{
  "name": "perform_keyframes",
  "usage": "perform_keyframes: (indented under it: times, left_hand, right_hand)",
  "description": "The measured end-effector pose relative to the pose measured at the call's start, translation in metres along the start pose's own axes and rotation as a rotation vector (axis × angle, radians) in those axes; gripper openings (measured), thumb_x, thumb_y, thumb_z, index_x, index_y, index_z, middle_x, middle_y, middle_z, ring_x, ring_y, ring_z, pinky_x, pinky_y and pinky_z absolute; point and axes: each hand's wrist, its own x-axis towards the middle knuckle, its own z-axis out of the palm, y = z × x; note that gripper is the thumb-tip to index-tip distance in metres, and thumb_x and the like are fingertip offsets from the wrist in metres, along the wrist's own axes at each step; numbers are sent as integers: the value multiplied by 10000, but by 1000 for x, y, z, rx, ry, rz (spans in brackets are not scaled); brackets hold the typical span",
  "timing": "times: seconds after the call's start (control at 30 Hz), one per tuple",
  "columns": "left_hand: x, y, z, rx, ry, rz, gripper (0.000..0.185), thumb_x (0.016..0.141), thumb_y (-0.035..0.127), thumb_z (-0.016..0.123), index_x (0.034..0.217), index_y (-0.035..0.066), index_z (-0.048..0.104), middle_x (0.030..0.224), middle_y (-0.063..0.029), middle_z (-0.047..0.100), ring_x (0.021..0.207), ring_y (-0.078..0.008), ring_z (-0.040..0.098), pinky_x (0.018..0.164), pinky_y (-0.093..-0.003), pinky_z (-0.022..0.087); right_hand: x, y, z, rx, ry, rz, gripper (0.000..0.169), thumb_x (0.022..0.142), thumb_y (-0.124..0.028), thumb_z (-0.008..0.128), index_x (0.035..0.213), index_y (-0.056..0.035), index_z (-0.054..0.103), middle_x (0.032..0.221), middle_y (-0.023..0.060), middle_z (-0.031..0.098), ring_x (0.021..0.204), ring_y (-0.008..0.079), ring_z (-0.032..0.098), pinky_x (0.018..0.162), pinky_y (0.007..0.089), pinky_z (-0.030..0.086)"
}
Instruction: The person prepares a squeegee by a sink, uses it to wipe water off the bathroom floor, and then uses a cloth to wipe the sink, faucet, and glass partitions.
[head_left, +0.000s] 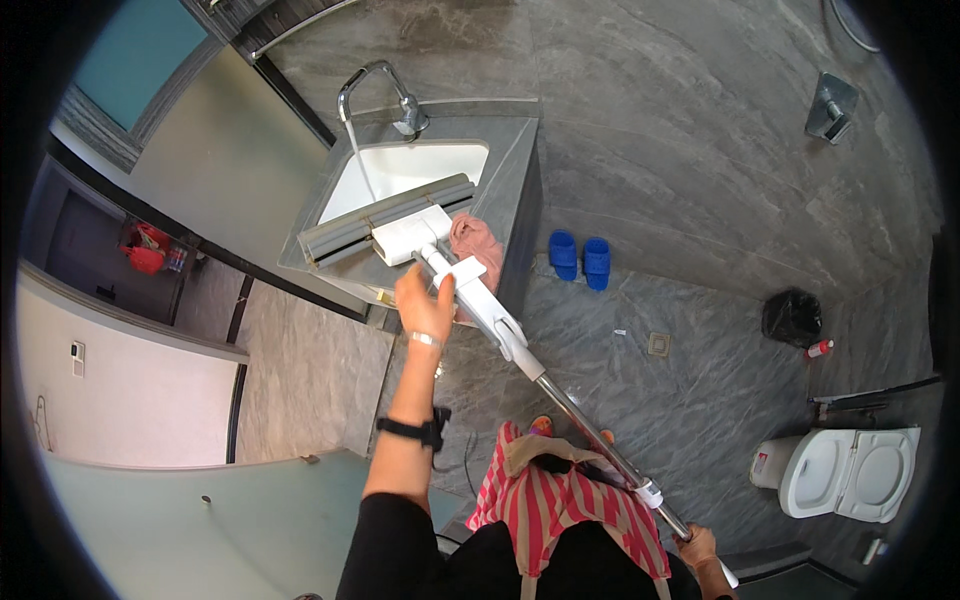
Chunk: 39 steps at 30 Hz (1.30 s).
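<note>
A sponge mop with a white plastic head (412, 234) and metal pole lies diagonally across the view, its long grey head over the near edge of the white sink (420, 161). My left hand (424, 300) is at the mop's neck just below the head; whether its fingers are closed around it is hard to see. My right hand (699, 545) grips the pole (581, 421) near its lower end. Water runs from the chrome faucet (411, 116) into the sink. A pink cloth (478, 246) lies on the counter beside the mop head.
Blue slippers (580, 259) stand on the floor right of the grey counter (509, 161). Further right are a bin with a black bag (792, 316), a red bottle (819, 349) and a white toilet (817, 474). A frosted glass panel (225, 525) is at lower left.
</note>
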Motion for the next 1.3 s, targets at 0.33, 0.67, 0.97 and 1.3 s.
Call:
perform_keyframes:
  times: [0.33, 0.67, 0.97, 1.3]
  left_hand:
    - [28, 130, -8, 147, -305, 290, 146, 715, 161, 638, 718, 16, 623, 823, -154, 593, 824, -327, 558, 717, -401, 467]
    - [-148, 172, -36, -16, -557, 624, 105, 637, 104, 563, 723, 47, 574, 773, -58, 493, 747, -226, 502, 584, -348, 448]
    - [-147, 158, -46, -138, -540, 621, 162, 640, 73, 575, 792, 26, 605, 763, -72, 505, 704, -239, 501, 607, -349, 440]
    - [-6, 78, -67, -89, -154, 285, 231, 718, 179, 700, 917, 71, 658, 907, -124, 573, 871, -298, 517, 778, -390, 416]
  right_hand:
    - [4, -16, -7, 6, -52, -47, 221, 737, -301, 646, 723, -82, 620, 714, 170, 636, 719, 385, 619, 629, 443, 495]
    - [13, -39, 11, 15, 70, -117, 116, 724, -189, 590, 757, -79, 605, 691, 186, 621, 707, 399, 608, 623, 483, 481]
    - [28, -23, 46, 2, 145, -90, 103, 727, -176, 588, 755, -77, 578, 694, 198, 615, 696, 418, 599, 624, 506, 475]
    - [30, -17, 68, -67, 162, 14, 110, 713, -178, 604, 753, -83, 566, 714, 182, 630, 710, 399, 612, 642, 496, 483]
